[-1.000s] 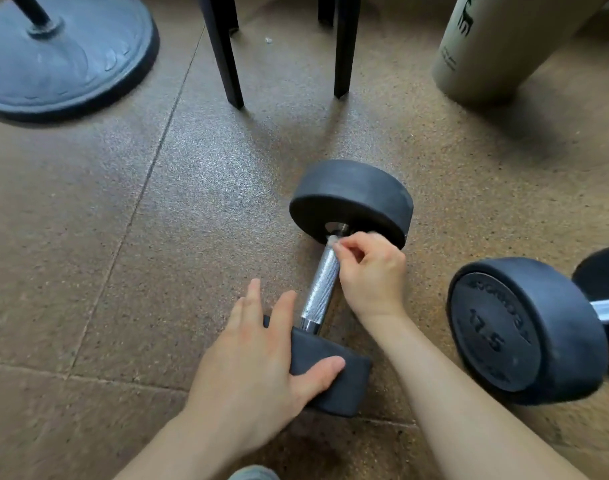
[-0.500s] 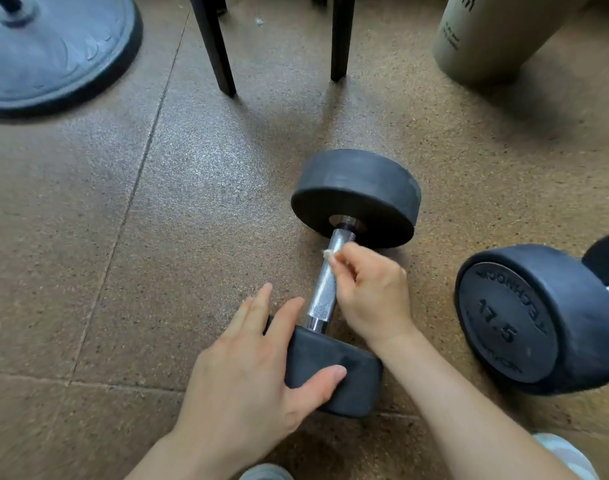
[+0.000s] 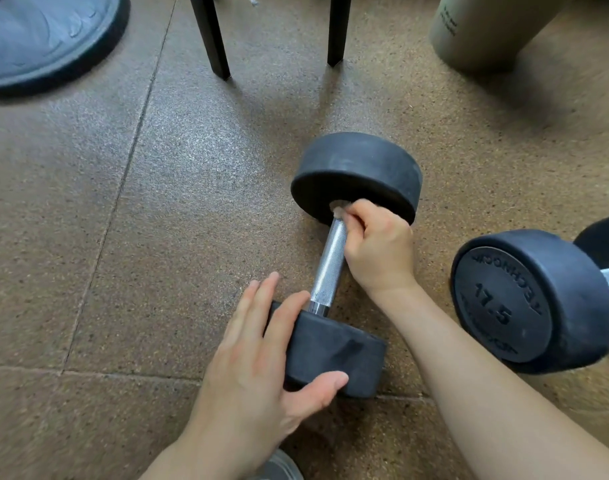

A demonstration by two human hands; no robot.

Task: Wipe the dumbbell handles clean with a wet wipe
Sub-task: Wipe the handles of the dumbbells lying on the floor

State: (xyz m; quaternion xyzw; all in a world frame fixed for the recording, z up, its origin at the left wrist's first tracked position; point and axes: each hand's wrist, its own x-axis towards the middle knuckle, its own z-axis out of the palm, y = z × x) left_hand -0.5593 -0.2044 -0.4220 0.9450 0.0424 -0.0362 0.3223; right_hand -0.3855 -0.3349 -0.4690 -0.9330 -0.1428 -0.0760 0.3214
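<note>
A black dumbbell (image 3: 356, 168) lies on the brown floor, its knurled steel handle (image 3: 329, 265) running from the far head to the near head. My right hand (image 3: 379, 251) pinches a small white wet wipe (image 3: 339, 212) against the handle's far end, right at the far head. My left hand (image 3: 261, 358) rests on the near head (image 3: 334, 351), fingers straight over its top and thumb against its near face. A second dumbbell (image 3: 535, 299), marked 17.5, lies to the right, cut off by the frame edge.
Two black chair legs (image 3: 213, 36) stand on the floor beyond the dumbbell. A round dark stand base (image 3: 46, 39) sits at the far left. A pale cylindrical roller (image 3: 483, 32) leans at the far right. The floor is speckled brown rubber tile with seams.
My right hand slid the wipe down the handle and then back up to the far head. My left hand stayed on the near head.
</note>
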